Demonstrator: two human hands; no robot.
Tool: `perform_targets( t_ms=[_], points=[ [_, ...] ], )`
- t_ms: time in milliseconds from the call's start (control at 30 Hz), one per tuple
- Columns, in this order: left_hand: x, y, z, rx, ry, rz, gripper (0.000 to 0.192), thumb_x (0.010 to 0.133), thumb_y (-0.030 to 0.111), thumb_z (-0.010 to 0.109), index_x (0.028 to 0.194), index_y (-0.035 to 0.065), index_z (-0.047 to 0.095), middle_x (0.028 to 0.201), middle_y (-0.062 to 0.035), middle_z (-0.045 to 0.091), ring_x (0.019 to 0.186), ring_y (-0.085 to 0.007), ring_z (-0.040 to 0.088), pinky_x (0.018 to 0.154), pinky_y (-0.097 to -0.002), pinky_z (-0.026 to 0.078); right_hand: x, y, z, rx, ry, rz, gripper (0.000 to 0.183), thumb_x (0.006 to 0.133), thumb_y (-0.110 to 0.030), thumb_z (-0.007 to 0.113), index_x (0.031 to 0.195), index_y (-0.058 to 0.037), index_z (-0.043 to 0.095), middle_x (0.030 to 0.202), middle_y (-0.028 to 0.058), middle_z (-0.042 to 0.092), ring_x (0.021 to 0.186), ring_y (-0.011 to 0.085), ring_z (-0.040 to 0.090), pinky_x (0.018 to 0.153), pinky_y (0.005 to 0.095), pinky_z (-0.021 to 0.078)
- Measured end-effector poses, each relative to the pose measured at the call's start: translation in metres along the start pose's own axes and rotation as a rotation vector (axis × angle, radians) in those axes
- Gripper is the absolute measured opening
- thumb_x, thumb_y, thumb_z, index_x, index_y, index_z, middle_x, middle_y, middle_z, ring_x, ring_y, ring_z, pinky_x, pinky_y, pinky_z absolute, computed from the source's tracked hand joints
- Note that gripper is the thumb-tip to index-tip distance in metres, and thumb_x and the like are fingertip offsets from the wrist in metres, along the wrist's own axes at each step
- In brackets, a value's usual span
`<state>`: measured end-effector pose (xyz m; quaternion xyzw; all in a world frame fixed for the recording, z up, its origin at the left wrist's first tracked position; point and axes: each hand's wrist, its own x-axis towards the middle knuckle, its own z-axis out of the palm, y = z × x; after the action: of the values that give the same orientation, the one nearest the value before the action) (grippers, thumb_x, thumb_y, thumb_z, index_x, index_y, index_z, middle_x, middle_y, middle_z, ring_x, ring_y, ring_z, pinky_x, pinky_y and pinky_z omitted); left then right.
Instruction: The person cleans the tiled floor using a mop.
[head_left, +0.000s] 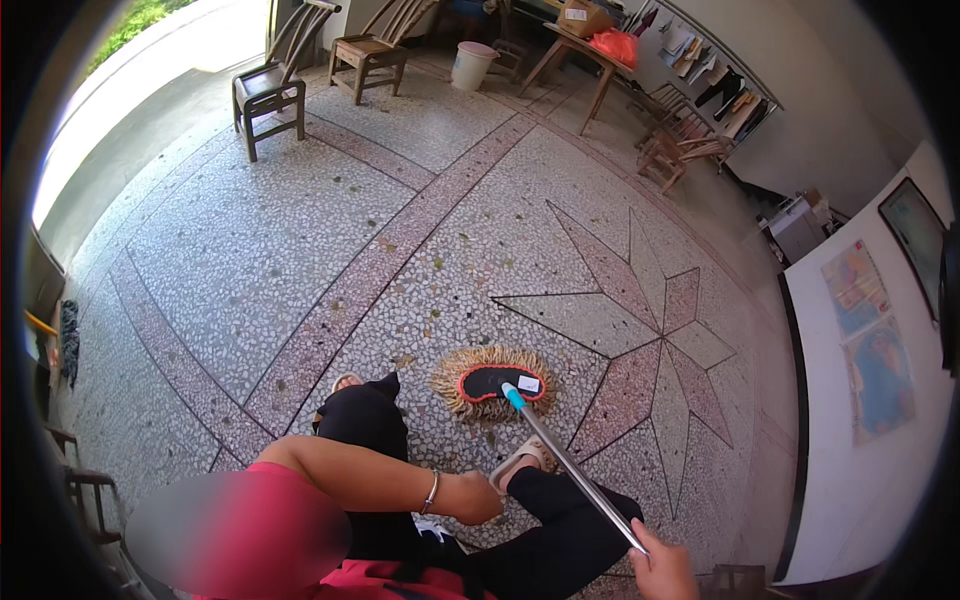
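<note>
A flat dust mop lies on the speckled terrazzo floor (345, 247), its fringed beige mop head (442, 379) spread in front of my feet. The black plate on top has a red edge and a small white label. From a teal joint, the metal mop handle (574, 469) slants down to the lower right. My right hand (664, 570) is wrapped around that handle near the bottom of the view. My left hand (480, 499), with a silver bangle at the wrist, is curled closed over my lap, apart from the handle. Nothing shows in it, though its palm side is hidden.
Scattered dry leaves (405, 361) lie near the mop. Wooden chairs (268, 101) stand by the bright doorway. Farther back are a lidded white bucket (472, 67) and a wooden table (559, 46) bearing a carton. A white wall (817, 480) with posters runs along the right.
</note>
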<state>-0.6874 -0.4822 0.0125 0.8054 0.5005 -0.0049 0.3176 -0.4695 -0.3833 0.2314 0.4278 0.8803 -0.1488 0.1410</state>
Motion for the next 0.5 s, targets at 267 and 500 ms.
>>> perform_targets(
  t_ms=[267, 500],
  points=[
    [0.004, 0.018, 0.008, 0.008, -0.108, 0.114, 0.027, 0.08, 0.021, 0.052, 0.102, 0.007, 0.054, 0.079, -0.0148, 0.062, 0.077, -0.0328, 0.062, 0.06, -0.0432, 0.049, 0.007, -0.015, 0.044, 0.01, 0.024, -0.115, 0.038, 0.082, -0.019, 0.052, 0.12, -0.0185, 0.052, 0.073, 0.0225, 0.059, 0.066, 0.0394, 0.058, 0.058, 0.0479, 0.0452],
    [0.01, 0.0, 0.014, 0.028, -0.04, 0.03, 0.023, 0.079, 0.014, 0.049, 0.099, 0.0059, 0.055, 0.076, -0.0125, 0.062, 0.072, -0.0312, 0.063, 0.053, -0.0409, 0.048, 0.136, -0.042, 0.094, -0.051, 0.088, -0.125, 0.04, 0.081, -0.019, 0.052, 0.12, -0.0102, 0.051, 0.077, 0.0228, 0.061, 0.073, 0.0393, 0.059, 0.067, 0.0477, 0.046]
  ],
)
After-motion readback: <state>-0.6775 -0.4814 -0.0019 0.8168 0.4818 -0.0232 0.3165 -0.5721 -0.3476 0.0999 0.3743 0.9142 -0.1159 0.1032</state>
